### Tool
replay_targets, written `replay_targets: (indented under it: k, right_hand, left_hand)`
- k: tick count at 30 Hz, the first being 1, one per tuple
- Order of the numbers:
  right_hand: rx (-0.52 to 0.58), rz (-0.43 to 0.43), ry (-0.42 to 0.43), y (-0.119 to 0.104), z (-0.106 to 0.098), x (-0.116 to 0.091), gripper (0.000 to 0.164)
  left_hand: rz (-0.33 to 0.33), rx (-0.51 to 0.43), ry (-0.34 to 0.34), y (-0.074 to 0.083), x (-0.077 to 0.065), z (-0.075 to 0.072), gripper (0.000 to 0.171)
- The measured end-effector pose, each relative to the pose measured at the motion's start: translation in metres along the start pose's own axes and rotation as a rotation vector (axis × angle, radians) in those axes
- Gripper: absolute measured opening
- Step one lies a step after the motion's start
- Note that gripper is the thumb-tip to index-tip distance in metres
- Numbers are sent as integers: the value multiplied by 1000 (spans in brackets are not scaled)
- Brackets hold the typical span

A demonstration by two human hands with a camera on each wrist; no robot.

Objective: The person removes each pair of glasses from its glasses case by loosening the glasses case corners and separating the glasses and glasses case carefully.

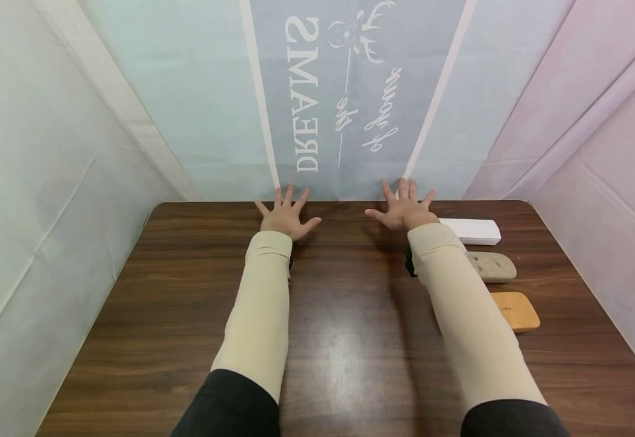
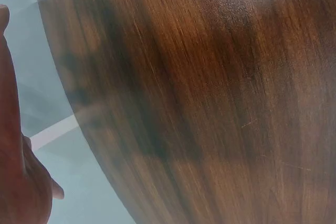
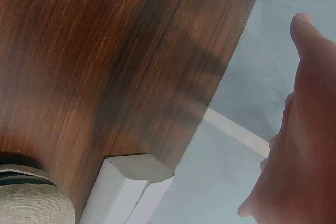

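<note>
left hand (image 1: 283, 220) and right hand (image 1: 404, 212) spread wide — by the worktop's (image 1: 197, 291) far edge. a white box (image 1: 476, 232) lies near its right corner.

Head view over table (image 1: 345, 291), wrist views closer

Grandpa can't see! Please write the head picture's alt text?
A bare left hand and right hand spread wide at the far edge of a brown wood-grained table. At right: oblong white box, beige fabric case, rounded orange case.
</note>
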State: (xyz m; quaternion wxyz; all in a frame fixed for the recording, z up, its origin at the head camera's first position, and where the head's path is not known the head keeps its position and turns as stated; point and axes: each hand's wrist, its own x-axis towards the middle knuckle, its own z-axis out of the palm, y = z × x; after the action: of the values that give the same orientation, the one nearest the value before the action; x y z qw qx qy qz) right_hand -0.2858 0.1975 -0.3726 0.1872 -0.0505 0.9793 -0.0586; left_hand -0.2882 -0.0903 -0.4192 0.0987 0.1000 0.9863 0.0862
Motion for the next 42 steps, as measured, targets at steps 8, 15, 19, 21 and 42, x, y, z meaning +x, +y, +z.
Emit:
replay_targets:
  k: [8, 15, 19, 21, 42]
  right_hand:
    - [-16, -39, -1, -6, -2, 0, 92]
    - [-59, -60, -12, -9, 0, -1, 92]
    - [-90, -87, -2, -9, 2, -3, 90]
    - [-102, -105, 6, -9, 3, -3, 89]
    - [-171, -288, 120, 12, 12, -21, 86]
  left_hand:
    - [4, -13, -34, 6, -3, -9, 78]
    - [11, 27, -66, 8, -2, -9, 75]
    - [38, 95, -68, 12, 1, -10, 74]
    - [44, 122, -57, 12, 1, -10, 74]
    - [50, 109, -58, 17, -22, -14, 82]
